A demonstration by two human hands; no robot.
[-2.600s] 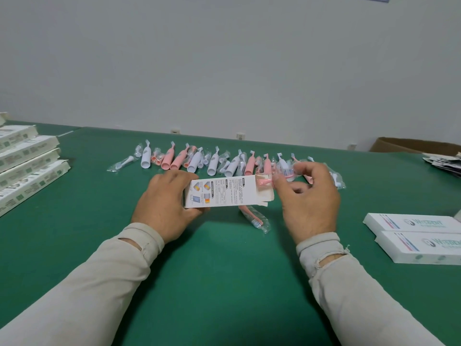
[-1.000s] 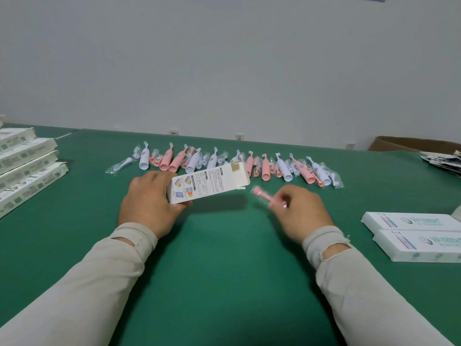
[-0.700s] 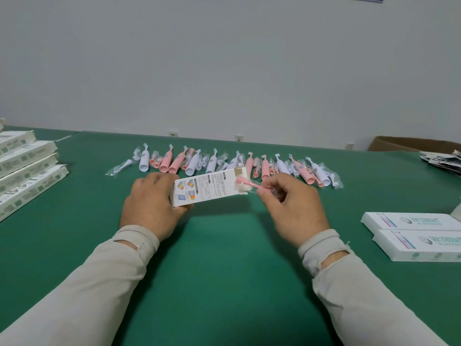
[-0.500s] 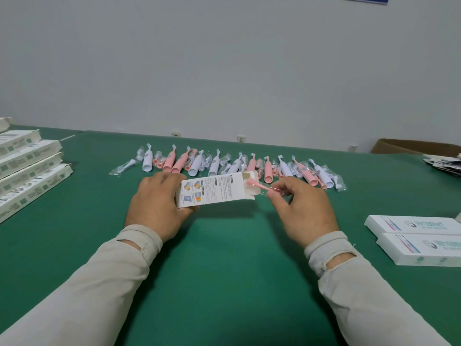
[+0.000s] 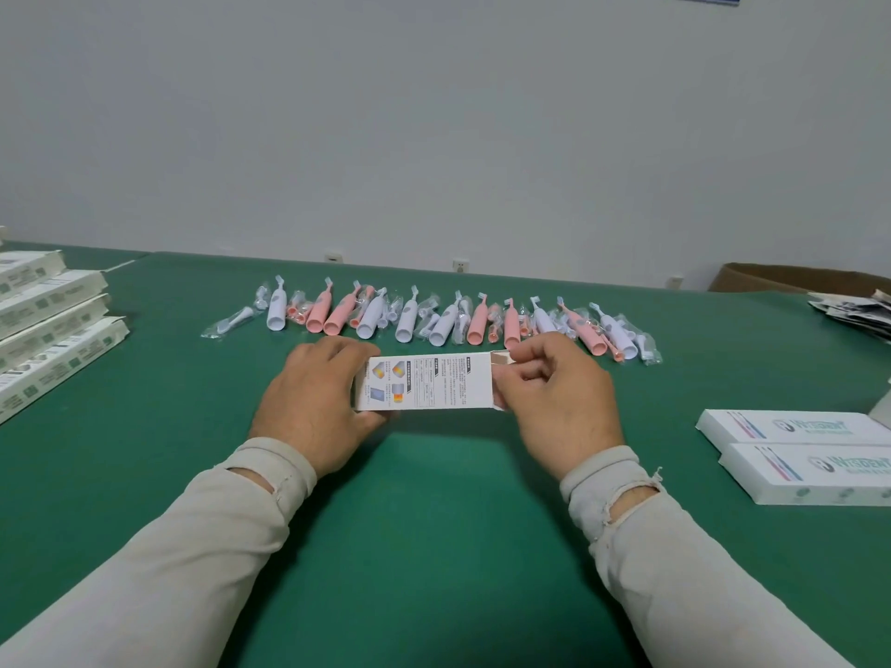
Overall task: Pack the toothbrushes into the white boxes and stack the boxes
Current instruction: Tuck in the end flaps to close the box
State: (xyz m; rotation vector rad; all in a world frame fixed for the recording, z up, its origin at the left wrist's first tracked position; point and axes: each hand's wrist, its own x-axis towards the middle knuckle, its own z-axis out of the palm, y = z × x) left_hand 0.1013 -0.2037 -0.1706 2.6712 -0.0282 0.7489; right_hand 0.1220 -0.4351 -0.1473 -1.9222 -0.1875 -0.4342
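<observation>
Two hands are seen w/ one white box (image 5: 424, 383) held between them, just above the green table (image 5: 434, 547), printed back side up. Box is gripped at its left end by left hand (image 5: 313, 402) — fingers curled over the far edge, thumb under the near edge. Right hand (image 5: 559, 402) is at the box's right end, which is open; brown inner flap (image 5: 501, 359) is visible there. Right fingers are curled and pinched on the end flap, thumb pressed vs. the near corner. Whether a toothbrush is inside can't be told.

Row of pink and white toothbrushes (image 5: 434, 320) is laid just beyond the box, heads pointed away, w/ small clear-wrapped brush heads mixed in among them. Stack of white boxes (image 5: 48, 325) is seen at far left, stepped, approx. four high. Two more white boxes (image 5: 800, 450) are laid side by side at right, touching, logo side up. Cardboard carton (image 5: 795, 277) and a pile of leaflets (image 5: 853, 306) are at the far right edge — details too small to tell.
</observation>
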